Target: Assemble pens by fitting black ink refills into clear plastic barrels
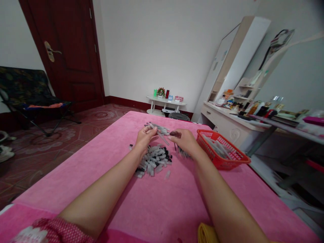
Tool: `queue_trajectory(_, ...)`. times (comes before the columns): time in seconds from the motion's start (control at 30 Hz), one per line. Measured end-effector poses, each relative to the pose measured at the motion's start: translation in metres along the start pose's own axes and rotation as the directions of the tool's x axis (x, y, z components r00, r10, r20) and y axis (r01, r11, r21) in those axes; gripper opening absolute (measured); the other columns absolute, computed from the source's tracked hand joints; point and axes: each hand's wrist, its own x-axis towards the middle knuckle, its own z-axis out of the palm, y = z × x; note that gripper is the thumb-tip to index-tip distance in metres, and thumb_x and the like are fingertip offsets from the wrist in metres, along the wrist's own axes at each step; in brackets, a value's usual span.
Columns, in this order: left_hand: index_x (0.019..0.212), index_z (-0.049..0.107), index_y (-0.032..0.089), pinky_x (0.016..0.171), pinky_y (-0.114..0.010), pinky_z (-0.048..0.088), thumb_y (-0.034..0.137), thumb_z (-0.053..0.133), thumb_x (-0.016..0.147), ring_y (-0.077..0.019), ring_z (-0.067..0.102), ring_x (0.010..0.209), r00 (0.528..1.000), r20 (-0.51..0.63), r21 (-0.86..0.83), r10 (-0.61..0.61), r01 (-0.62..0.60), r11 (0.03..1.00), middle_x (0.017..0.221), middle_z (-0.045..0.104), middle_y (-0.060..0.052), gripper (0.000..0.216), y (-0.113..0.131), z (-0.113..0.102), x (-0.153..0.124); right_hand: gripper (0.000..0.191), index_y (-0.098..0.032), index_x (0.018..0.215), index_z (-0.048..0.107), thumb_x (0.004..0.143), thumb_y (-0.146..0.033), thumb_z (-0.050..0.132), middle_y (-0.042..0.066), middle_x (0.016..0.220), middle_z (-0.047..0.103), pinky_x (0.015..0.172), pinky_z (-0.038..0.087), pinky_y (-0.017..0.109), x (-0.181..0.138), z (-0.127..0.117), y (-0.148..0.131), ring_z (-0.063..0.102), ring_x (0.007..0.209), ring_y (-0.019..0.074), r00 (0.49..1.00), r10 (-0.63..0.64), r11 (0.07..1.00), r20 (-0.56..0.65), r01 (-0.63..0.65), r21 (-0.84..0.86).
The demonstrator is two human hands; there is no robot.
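Note:
My left hand [145, 137] is closed around a clear pen barrel [164, 138], which slants down to the right from its fingers. Facing it, my right hand [186, 141] has thumb and fingers pinched together close to the barrel; what they hold is too small to make out. A thin dark stick [175, 147] shows just under those fingers. Below my left hand lies a heap of clear and black pen caps [154, 159]. Slim grey pen parts [184, 154] lie partly hidden beneath my right hand. More pen pieces [162, 129] are piled behind both hands.
A red plastic basket [225, 166] with clear tubes [219, 148] stands at the table's right. Pink cloth [101, 162] covers the table. Yellow fabric [206, 233] lies at the near edge. A dresser [227, 119] with bottles is on the right, a folding chair [32, 91] on the left.

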Motion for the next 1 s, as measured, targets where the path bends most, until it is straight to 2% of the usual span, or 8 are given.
queue_trajectory(0.17,0.084,0.063,0.016,0.064,-0.025,0.052,0.041,0.081,0.057,-0.0173,0.066,0.074,0.998,0.061,0.038,0.007,-0.009,0.999,0.082,0.070,-0.007,0.040,0.005,0.015,-0.008,0.032,-0.024,0.102,0.069,0.070,-0.023,0.069,0.003,0.089,0.072,0.069,0.045,0.025,-0.001,0.014,-0.017,0.064,0.079,0.0177,0.998,-0.047,0.994,-0.048,0.042,-0.105)
queue_trajectory(0.3,0.093,0.062,0.017,0.063,-0.025,0.052,0.044,0.075,0.065,-0.0186,0.066,0.082,0.993,-0.055,0.065,0.101,-0.097,0.993,0.087,0.070,-0.008,0.041,0.013,-0.008,0.007,0.026,-0.022,0.097,0.071,0.073,-0.025,0.063,0.006,0.092,0.072,0.073,0.046,0.028,-0.001,-0.019,0.001,0.065,0.085,0.0206,0.977,0.111,0.939,-0.184,-0.164,-0.303)
queue_trajectory(0.5,0.086,0.062,0.015,0.056,-0.019,0.049,0.027,0.059,0.080,-0.0095,0.062,0.063,0.895,-0.422,0.097,0.146,-0.115,0.989,0.080,0.068,-0.005,0.014,0.010,-0.086,0.038,0.032,-0.019,0.098,0.073,0.071,-0.033,0.062,0.016,0.093,0.070,0.073,0.046,0.036,-0.015,-0.083,0.048,0.065,0.088,0.0289,0.747,0.372,0.737,-0.551,-0.599,-0.315)
queue_trajectory(0.63,0.080,0.058,0.014,0.054,-0.018,0.047,0.018,0.053,0.082,-0.0069,0.057,0.051,0.824,-0.554,0.088,0.116,-0.081,0.993,0.067,0.063,-0.002,0.007,-0.002,-0.111,0.042,0.035,-0.020,0.102,0.071,0.073,-0.034,0.059,0.014,0.094,0.070,0.071,0.046,0.036,-0.019,-0.094,0.055,0.064,0.087,0.0284,0.652,0.322,0.766,-0.687,-0.605,-0.215)
queue_trajectory(0.7,0.079,0.058,0.014,0.055,-0.019,0.048,0.018,0.054,0.081,-0.0071,0.056,0.050,0.830,-0.542,0.100,0.130,-0.090,0.991,0.064,0.062,-0.001,0.006,-0.007,-0.111,0.041,0.032,-0.020,0.100,0.071,0.075,-0.034,0.057,0.012,0.094,0.070,0.072,0.046,0.034,-0.016,-0.086,0.049,0.064,0.087,0.0264,0.678,0.256,0.833,-0.689,-0.517,-0.199)
queue_trajectory(0.77,0.081,0.059,0.013,0.055,-0.020,0.048,0.020,0.057,0.079,-0.0076,0.056,0.050,0.843,-0.516,0.122,0.156,-0.107,0.987,0.063,0.061,0.000,0.008,-0.011,-0.108,0.039,0.028,-0.019,0.096,0.072,0.076,-0.032,0.056,0.009,0.093,0.071,0.073,0.046,0.031,-0.009,-0.069,0.041,0.064,0.084,0.0230,0.757,0.200,0.899,-0.623,-0.395,-0.191)
queue_trajectory(0.87,0.083,0.061,0.013,0.054,-0.020,0.047,0.023,0.059,0.076,-0.0087,0.056,0.050,0.848,-0.491,0.162,0.202,-0.139,0.977,0.062,0.062,0.000,0.013,-0.014,-0.105,0.038,0.024,-0.020,0.093,0.071,0.077,-0.027,0.056,0.006,0.093,0.071,0.073,0.046,0.027,0.003,-0.031,0.034,0.064,0.082,0.0188,0.889,0.151,0.952,-0.432,-0.249,-0.181)
queue_trajectory(1.0,0.083,0.061,0.014,0.053,-0.020,0.046,0.028,0.059,0.075,-0.0098,0.056,0.051,0.845,-0.472,0.208,0.252,-0.172,0.963,0.061,0.062,0.000,0.017,-0.018,-0.107,0.039,0.027,-0.019,0.100,0.069,0.077,-0.024,0.057,0.007,0.101,0.070,0.079,0.046,0.027,0.028,0.025,0.035,0.063,0.092,0.0190,0.968,0.132,0.956,-0.214,-0.181,-0.230)
